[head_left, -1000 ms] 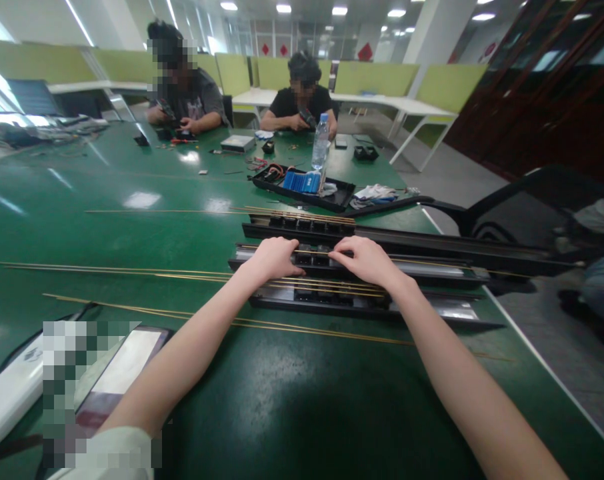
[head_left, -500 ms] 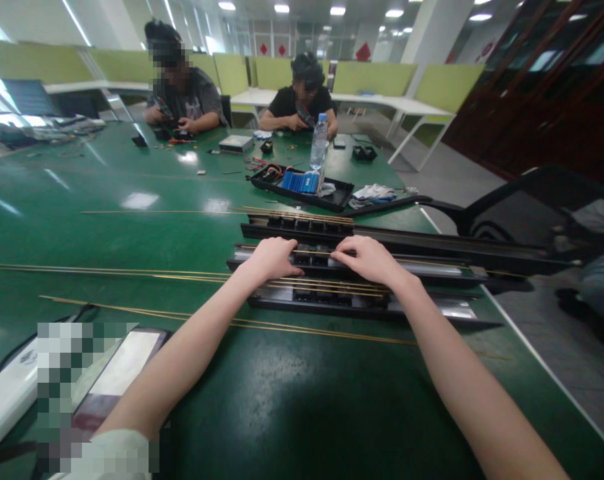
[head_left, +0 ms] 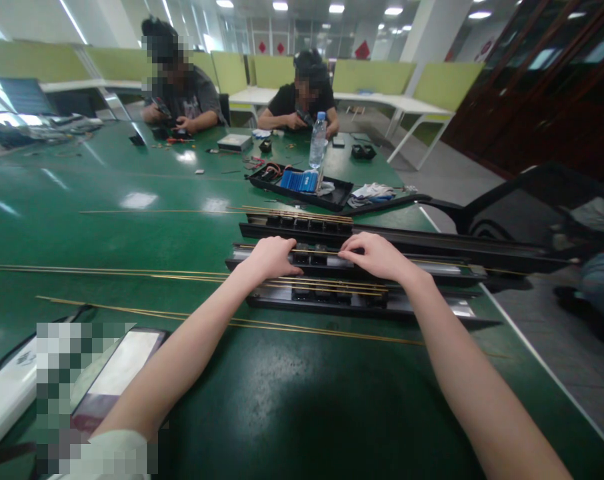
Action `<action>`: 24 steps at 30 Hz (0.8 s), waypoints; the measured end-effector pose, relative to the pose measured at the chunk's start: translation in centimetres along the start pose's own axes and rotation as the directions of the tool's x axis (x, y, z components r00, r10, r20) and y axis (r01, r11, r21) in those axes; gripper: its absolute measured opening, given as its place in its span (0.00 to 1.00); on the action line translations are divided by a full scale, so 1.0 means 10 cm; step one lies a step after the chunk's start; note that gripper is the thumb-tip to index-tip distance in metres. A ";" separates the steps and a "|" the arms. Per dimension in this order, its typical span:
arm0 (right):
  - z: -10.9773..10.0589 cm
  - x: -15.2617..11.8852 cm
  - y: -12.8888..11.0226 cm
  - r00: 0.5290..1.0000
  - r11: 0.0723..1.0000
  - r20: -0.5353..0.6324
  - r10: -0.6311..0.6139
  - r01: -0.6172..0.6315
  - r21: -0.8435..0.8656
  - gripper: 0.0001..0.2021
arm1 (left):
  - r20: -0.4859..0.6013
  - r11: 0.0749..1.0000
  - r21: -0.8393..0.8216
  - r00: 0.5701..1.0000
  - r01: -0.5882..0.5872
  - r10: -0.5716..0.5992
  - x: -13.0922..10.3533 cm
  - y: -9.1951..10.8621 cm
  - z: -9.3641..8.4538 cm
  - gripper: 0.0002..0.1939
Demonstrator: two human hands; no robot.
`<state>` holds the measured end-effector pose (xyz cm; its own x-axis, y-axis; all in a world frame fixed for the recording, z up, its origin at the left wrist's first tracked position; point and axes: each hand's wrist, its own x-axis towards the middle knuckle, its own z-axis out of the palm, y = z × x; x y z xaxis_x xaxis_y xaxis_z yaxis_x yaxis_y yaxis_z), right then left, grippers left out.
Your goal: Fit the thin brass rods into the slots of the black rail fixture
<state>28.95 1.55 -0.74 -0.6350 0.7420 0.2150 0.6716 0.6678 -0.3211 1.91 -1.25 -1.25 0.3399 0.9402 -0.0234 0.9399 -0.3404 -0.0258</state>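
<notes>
The middle black channel rail point(head_left: 432, 269) lies crosswise on the table, with small black blocks point(head_left: 309, 253) set in it. My left hand point(head_left: 272, 257) grips this rail at its left part, thumb on the near side and fingers on the far side. A thin brass-coloured rod point(head_left: 322, 252) runs lengthwise over the blocks. Thumb and forefinger of my right hand point(head_left: 372, 255) pinch together on the rod, right of the blocks. Nearer to me is another black rail point(head_left: 332, 311) with blocks and several thin rods point(head_left: 342, 285) lying over it. A third rail point(head_left: 407, 241) lies behind, also with rods on top.
More loose rods point(head_left: 307, 329) lie on the green table point(head_left: 282, 400). A phone-like device point(head_left: 125, 363) and a white object point(head_left: 12, 393) are at left. Beyond stand a black tray point(head_left: 339, 193), a water bottle point(head_left: 318, 141) and gloves point(head_left: 375, 194). Two people work across the table.
My right hand has slid slightly to the right along the rod, away from the blocks, uncovering a strip of the rail. My left hand keeps its place.
</notes>
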 end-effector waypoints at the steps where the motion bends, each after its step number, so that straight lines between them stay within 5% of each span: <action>1: -0.01 0.00 0.01 1.000 1.000 0.004 -0.002 0.002 0.003 0.14 | 0.000 1.000 0.000 1.000 -0.001 0.001 0.00 0.00 0.00 0.34; 24: -0.14 -0.10 0.11 0.999 0.998 0.039 0.016 -0.018 0.060 0.15 | 0.009 1.000 -0.002 1.000 0.006 -0.006 0.00 0.01 -0.02 0.34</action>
<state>30.88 1.66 0.00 -0.6385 0.7497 0.1738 0.6590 0.6493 -0.3797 2.00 -1.24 -1.09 0.3343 0.9419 -0.0318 0.9419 -0.3350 -0.0239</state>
